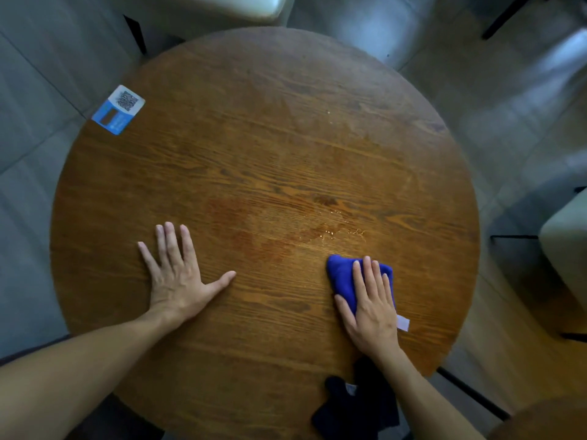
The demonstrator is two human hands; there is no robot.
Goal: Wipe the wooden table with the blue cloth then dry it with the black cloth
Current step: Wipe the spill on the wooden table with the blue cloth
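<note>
Right, the round wooden table (260,147) with its strong brown grain fills the view from above. The right hand (370,308) lies palm down on the bunched bright blue cloth (341,276), fingers stretched forward and close together, pressing the cloth flat against the tabletop rather than gripping it. The cloth sits on the near right part of the table, and a small white tag (402,322) pokes out from under the hand on the outer side. Just beyond the cloth, small shiny droplets (343,231) glint on the wood, and a darker reddish patch (241,223) spreads across the centre of the table.

Over on the other side, the left hand (176,274) rests flat on the bare wood, fingers spread wide and thumb angled out toward the middle, holding nothing. It is well apart from the blue cloth.

Down at the near edge, the crumpled black cloth (355,404) lies partly under the right forearm, draping over the rim of the table. At the far left rim there is a blue and white card with a QR code (118,109). Pale chair seats and a grey tiled floor (28,90) surround the table.
</note>
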